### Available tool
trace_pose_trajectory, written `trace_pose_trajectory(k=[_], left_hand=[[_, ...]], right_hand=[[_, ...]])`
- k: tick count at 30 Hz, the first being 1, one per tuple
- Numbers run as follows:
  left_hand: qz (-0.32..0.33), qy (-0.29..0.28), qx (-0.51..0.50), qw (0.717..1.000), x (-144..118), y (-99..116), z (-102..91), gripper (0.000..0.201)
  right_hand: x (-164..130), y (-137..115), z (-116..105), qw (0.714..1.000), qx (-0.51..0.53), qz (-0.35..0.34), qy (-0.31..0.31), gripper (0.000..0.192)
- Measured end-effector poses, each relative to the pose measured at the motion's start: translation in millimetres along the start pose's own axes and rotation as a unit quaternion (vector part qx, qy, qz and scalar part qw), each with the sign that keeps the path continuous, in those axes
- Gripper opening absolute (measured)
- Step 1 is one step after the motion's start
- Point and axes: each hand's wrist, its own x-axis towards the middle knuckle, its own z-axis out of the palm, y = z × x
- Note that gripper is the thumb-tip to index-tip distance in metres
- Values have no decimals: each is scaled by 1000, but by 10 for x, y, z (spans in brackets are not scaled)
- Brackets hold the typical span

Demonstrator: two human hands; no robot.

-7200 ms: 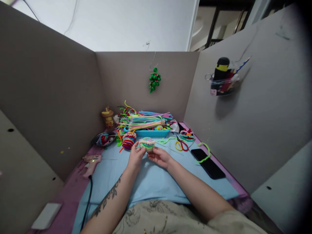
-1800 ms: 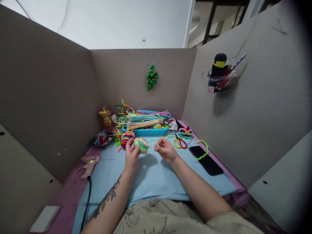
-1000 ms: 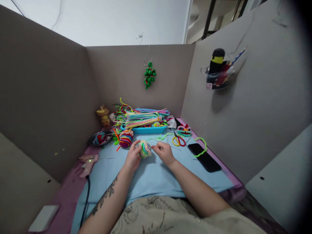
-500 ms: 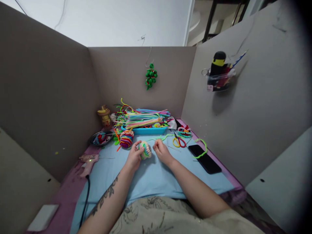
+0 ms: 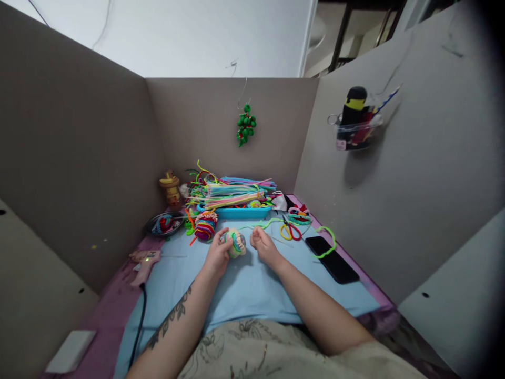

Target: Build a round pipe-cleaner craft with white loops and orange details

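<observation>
A smooth pale-blue mat (image 5: 244,289) fills the lower middle of the frame; at centre back a shallow blue tray (image 5: 240,212) bristles with fuzzy pipe cleaners (image 5: 232,192); a flat black phone (image 5: 331,259) lies right of centre; the left hand (image 5: 216,257) cups a rounded, ridged pipe-cleaner ball (image 5: 235,243) at mid-frame; the right hand (image 5: 263,245), just beside it, pinches a thin green strand (image 5: 265,223).

Two bare forearms reach forward, the left one tattooed; the left hand (image 5: 218,255) is cupped with fingers curled in a grip; the right hand (image 5: 263,245) is loosely fisted, fingertips pinched together, just beside it.
</observation>
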Motion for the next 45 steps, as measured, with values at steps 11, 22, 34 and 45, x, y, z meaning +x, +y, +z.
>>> trace_pose_trajectory(k=[11,22,34,45], left_hand=[[73,50,-110,990,74,96,-42,58],[55,9,9,998,-1,-64,68,79],[63,28,185,980,97,-108,-64,13],[143,41,213,966,99,1,-94,21]], right_hand=[[56,85,62,958,230,157,-64,29],[42,142,333,784,532,320,-8,36],[6,98,287,778,561,276,-59,19],[-1,124,281,802,527,270,-84,31]])
